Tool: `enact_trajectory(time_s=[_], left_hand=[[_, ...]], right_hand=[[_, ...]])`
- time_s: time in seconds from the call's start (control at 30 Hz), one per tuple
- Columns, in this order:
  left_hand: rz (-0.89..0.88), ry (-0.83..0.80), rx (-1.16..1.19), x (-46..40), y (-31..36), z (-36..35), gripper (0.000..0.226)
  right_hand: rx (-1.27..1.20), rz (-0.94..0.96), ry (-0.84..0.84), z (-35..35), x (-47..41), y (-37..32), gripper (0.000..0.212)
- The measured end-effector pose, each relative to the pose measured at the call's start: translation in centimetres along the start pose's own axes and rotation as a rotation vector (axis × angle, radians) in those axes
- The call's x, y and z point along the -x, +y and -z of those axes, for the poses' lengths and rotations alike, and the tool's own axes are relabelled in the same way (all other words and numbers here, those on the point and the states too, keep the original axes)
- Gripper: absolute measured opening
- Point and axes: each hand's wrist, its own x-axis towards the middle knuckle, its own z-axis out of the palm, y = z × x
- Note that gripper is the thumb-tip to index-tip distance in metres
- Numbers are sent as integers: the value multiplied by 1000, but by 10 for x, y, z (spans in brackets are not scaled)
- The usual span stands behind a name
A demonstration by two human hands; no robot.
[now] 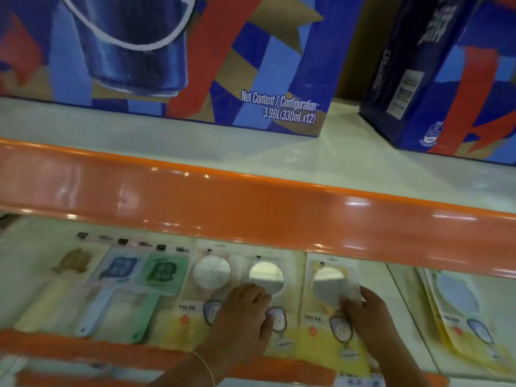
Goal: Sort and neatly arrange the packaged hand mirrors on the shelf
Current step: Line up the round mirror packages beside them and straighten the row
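Your left hand [240, 317] lies flat, fingers fairly straight, pressing on a packaged hand mirror [266, 277] whose round glass shows just beyond your fingertips, with your thumb over the small cartoon sticker on its yellow card. Your right hand [368, 311] pinches the neighbouring yellow-rimmed mirror pack [328, 286] at its lower right edge, thumb on the front and fingers seemingly curled behind the plastic, though blur makes that hard to confirm. To the left of your left hand sit another round-mirror pack [212, 270], then a green pack [164, 270], a blue pack [120, 268] and a tan pack [72, 261], all flat in one row; their printing is too smeared to read. Right of your right hand, past a strip of bare shelf [402, 283], a loose stack of yellow packs [458, 305] fans out at an angle. The orange shelf lip [251, 202] hangs close above your fingers. On the shelf above, a blue and red carton [223, 60] reads "Net Content / Configuration: 3.96L(330mLx12)", and a dark carton [413, 79] beside it shows a barcode.
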Motion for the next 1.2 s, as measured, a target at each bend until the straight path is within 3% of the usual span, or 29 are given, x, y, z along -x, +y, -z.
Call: enact_trajectory(time_s=[0.13,0.3,0.37,0.47,0.63,1.2], left_hand=[[12,-99,-138,5,1,-14,49],[36,-107,-165,8,13,-26,47],[21,-68,-156,9,19,-33,44],[17,-96,-199,4,34,-38,43],[9,-17,-139,1,54,-45,42],[28,-106,-136,0,56,-46,59]], right_hand=[[222,-13,0,-13,-18,1,36],[632,103,123,-27,-7,4,56],[645,154,136,-34,2,2,58],[701,211,24,-48,9,6,64],[788,299,-27,-50,10,11,89],[738,398,-75,-53,7,29,88]])
